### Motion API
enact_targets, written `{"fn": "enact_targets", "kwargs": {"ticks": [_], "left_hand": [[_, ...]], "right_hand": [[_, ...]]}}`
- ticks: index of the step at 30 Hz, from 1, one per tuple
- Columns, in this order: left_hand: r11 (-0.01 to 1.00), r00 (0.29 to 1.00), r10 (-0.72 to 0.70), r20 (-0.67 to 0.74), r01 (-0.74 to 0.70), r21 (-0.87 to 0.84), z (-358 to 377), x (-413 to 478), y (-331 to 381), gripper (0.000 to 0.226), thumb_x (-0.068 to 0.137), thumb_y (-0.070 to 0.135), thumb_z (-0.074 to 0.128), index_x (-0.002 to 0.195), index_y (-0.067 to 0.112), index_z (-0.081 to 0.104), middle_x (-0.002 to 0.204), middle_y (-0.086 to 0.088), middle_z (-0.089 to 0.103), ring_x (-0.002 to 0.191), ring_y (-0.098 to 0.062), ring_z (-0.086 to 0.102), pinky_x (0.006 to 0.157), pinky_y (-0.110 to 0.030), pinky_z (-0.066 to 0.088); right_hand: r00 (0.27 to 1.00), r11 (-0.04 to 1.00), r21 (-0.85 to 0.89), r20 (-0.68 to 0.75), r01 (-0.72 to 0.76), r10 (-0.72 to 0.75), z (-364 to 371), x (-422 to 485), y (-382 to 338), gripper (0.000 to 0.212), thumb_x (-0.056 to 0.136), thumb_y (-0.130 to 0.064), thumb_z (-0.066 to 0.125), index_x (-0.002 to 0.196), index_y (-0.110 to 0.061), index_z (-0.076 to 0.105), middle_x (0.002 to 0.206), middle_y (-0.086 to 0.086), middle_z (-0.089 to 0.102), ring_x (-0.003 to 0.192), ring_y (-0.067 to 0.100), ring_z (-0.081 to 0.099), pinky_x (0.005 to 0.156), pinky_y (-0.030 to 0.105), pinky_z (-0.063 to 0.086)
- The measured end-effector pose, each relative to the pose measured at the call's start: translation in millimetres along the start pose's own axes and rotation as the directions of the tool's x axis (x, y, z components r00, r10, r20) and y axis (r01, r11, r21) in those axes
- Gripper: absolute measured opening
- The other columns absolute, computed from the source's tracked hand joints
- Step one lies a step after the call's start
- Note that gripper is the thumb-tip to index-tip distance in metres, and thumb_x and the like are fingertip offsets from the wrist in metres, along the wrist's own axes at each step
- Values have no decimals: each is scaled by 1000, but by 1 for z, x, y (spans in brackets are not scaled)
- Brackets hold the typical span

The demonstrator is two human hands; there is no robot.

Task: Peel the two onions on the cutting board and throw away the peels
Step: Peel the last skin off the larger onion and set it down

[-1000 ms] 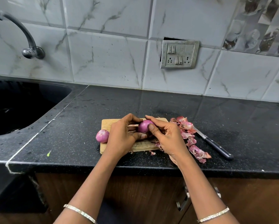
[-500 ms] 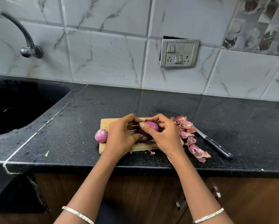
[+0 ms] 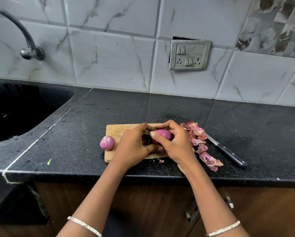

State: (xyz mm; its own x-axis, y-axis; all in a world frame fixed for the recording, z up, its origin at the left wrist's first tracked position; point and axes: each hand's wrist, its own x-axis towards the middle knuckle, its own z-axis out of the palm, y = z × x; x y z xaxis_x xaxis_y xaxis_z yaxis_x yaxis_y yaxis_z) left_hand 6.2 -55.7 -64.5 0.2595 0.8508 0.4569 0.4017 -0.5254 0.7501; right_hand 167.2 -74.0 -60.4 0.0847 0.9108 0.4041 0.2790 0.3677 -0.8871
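A small wooden cutting board (image 3: 115, 130) lies on the black counter. Above its middle both hands hold one purple onion (image 3: 163, 134): my left hand (image 3: 134, 147) grips it from the left and below, and my right hand (image 3: 175, 144) curls round it from the right, thumb across its top. A second purple onion (image 3: 107, 142), with pale streaks, sits at the board's left edge, free of both hands. A pile of pink peels (image 3: 199, 142) lies on the counter just right of the board.
A black-handled knife (image 3: 228, 153) lies to the right of the peels, blade pointing back-left. A dark sink (image 3: 15, 110) with a tap (image 3: 23, 40) is at far left. A switch plate (image 3: 189, 55) sits on the tiled wall. Small peel scraps (image 3: 161, 161) lie at the board's front edge.
My right hand has shifted from the onion's right side to curl over its top, and the onion has turned between both hands. The other onion, peels and knife have not moved.
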Motion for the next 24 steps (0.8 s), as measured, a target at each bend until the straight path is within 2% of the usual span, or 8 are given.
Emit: {"fn": "enact_targets", "kwargs": {"ticks": [2, 4, 6, 10, 13, 18, 21, 24], "left_hand": [[1000, 1000, -4, -8, 4, -6, 1, 0, 1, 57, 63, 35, 95, 111, 24, 66, 97, 11, 77, 90, 2, 71, 87, -31, 58], [999, 1000, -9, -12, 9, -43, 2, 0, 2, 58, 62, 31, 97, 111, 22, 66, 98, 10, 77, 90, 4, 70, 87, -27, 59], [996, 1000, -25, -9, 24, -91, 0, -1, 2, 61, 58, 23, 98, 110, 20, 66, 101, 8, 75, 91, 2, 71, 87, -25, 59], [994, 999, -33, 3, 33, -102, -3, 0, -2, 63, 55, 18, 100, 106, 26, 64, 104, 8, 73, 92, -6, 72, 84, -34, 62], [1000, 1000, -4, -2, 4, -19, 0, 0, -1, 63, 58, 22, 99, 108, 27, 62, 103, 10, 73, 90, -3, 71, 83, -30, 61], [999, 1000, 15, -18, -15, 44, 4, 2, -5, 62, 66, 24, 95, 120, 22, 64, 107, 6, 75, 92, -2, 72, 88, -27, 59], [998, 1000, 26, 16, -27, 57, 4, 3, -7, 62, 69, 26, 93, 125, 21, 65, 111, 7, 75, 96, -4, 72, 91, -30, 58], [997, 997, 41, 62, -45, 60, 1, 3, -5, 67, 69, 44, 90, 128, 24, 65, 113, 10, 74, 100, -2, 71, 94, -31, 58]], "right_hand": [[1000, 1000, -7, 5, -8, 8, 0, -1, 1, 22, 80, -28, 80, 97, -20, 69, 103, 1, 74, 98, 16, 70, 80, 38, 61], [1000, 1000, 1, -2, -26, 26, 0, 0, 3, 15, 82, -32, 72, 95, -24, 69, 103, -1, 73, 100, 16, 69, 87, 44, 59], [999, 999, 15, -28, -43, 43, -1, 1, 3, 10, 95, -25, 60, 95, -22, 69, 103, 1, 71, 99, 16, 67, 89, 47, 57], [999, 1000, 0, -46, -22, 22, -3, -1, 0, 25, 105, -10, 45, 107, -18, 69, 108, -1, 71, 102, 13, 66, 93, 44, 57], [999, 996, 76, 0, -48, 48, -2, -3, -5, 28, 103, -7, 49, 117, -24, 66, 113, -7, 73, 110, 9, 67, 96, 42, 57], [999, 994, 113, 53, -10, 4, -4, -7, -8, 34, 92, -3, 70, 124, -12, 62, 120, -1, 74, 115, 9, 67, 99, 36, 55], [998, 980, 197, 59, -23, 12, -5, -8, -9, 37, 91, 2, 69, 125, -8, 60, 120, 2, 74, 116, 13, 67, 95, 30, 56], [997, 964, 261, 59, -56, 42, -6, -9, -8, 34, 91, 5, 67, 122, -8, 61, 118, 4, 74, 116, 17, 68, 92, 32, 57]]}}
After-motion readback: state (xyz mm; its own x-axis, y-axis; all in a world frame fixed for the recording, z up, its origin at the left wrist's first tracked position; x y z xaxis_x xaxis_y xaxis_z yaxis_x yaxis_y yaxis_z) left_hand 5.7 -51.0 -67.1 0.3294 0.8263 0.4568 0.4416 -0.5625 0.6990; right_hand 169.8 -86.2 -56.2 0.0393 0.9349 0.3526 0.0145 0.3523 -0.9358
